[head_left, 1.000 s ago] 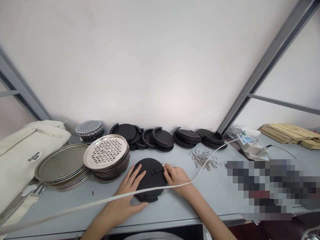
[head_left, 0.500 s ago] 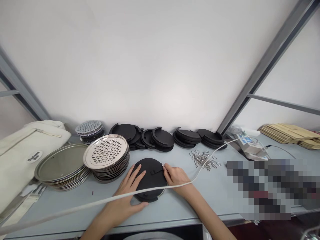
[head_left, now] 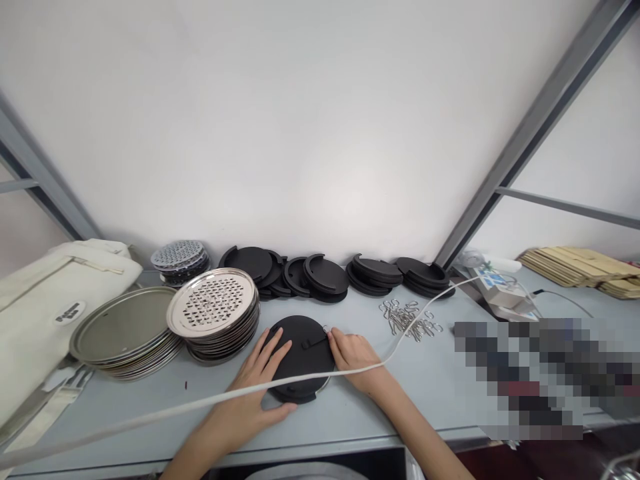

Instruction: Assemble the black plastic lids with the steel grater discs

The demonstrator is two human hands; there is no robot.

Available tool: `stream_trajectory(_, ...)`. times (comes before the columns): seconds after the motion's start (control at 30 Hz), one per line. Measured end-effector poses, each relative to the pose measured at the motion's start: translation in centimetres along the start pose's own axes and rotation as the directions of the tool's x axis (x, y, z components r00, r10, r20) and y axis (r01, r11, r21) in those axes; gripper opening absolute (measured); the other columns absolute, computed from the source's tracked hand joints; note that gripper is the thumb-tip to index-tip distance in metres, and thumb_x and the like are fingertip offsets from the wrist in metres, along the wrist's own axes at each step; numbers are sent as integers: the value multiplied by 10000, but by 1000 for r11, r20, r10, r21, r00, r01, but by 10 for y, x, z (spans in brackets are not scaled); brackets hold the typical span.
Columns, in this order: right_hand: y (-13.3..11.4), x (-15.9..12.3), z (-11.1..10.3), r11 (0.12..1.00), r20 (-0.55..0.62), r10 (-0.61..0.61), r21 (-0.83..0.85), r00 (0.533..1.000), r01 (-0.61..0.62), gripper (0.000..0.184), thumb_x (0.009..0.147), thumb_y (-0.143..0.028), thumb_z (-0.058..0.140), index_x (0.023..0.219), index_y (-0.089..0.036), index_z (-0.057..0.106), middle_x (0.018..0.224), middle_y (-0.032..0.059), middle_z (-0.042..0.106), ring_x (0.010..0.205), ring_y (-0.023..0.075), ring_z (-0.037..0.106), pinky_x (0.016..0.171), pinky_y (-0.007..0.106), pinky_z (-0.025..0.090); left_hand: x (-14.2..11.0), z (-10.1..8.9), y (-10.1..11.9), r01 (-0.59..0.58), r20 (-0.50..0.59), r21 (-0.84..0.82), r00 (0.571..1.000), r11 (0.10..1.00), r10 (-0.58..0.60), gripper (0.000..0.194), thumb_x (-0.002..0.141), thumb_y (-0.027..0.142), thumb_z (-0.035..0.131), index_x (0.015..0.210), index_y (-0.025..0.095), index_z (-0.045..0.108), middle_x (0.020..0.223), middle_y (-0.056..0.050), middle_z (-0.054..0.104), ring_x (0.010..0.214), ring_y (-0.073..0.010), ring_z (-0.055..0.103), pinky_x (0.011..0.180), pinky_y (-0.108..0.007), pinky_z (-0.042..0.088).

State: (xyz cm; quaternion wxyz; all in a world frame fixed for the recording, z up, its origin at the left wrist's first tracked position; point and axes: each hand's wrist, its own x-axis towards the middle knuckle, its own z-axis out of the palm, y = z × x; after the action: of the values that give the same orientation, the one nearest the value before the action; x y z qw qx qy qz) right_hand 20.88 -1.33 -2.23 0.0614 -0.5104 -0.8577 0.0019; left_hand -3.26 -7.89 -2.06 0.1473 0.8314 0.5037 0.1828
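Observation:
A black round disc (head_left: 300,357) with a narrow slot and small raised tabs lies flat on the table in front of me, and a thin silvery edge shows at its lower right. My left hand (head_left: 260,373) rests on the disc's left side, fingers spread over the top and thumb along the near edge. At the disc's right rim, my right hand (head_left: 354,357) pinches a small wire hook (head_left: 326,328); only its looped end shows beside the fingertips. Several loose wire hooks (head_left: 407,320) lie in a pile to the right.
Stacks of perforated grater plates (head_left: 213,303) and plain round metal plates (head_left: 125,327) stand left, beside a cream bag (head_left: 65,287). More black discs (head_left: 327,277) line the wall. A white cable (head_left: 200,403) crosses before my hands. Flat cardboard (head_left: 575,267) and a small box (head_left: 500,290) sit right.
My right fingertips have shifted slightly down and right at the disc's rim, and more of the wire loop shows. My left hand and the disc stay put.

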Motion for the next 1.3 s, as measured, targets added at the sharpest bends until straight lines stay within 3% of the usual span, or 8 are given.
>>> stream_trajectory(0.23,0,2,-1,997,34,41,66,999,-44,245,977,-201,325,900,-153,552,716,43,669,614,164,599,566,287,257,0,-1,1,10,16,0,1000,1000,-10,831,822,277,645,1479,338,141,1561,10,73,1420,-302,59,1115,-506,236)
stream_trajectory(0.43,1,1,2,999,-13,-20,44,1000,20,230,962,-179,331,915,-148,553,746,55,664,637,166,597,570,294,247,0,0,0,-12,-7,-2,1000,1000,12,830,822,274,640,1480,339,139,1561,-1,77,1415,-318,79,1106,-510,252)
stream_trajectory(0.6,2,1,5,998,-47,7,63,999,-4,225,956,-196,350,864,-157,552,651,26,639,544,153,560,543,294,228,0,1,0,3,5,-4,1000,1000,-3,830,820,280,641,1479,343,141,1561,5,75,1417,-313,67,1109,-509,245)
stream_trajectory(1.3,0,3,3,998,-69,16,59,997,-12,203,959,-214,361,890,-168,546,621,14,636,511,148,553,519,286,209,-1,1,-2,-14,2,-1,1000,1000,14,838,825,276,637,1482,344,120,1562,-7,70,1414,-326,73,1105,-524,243)
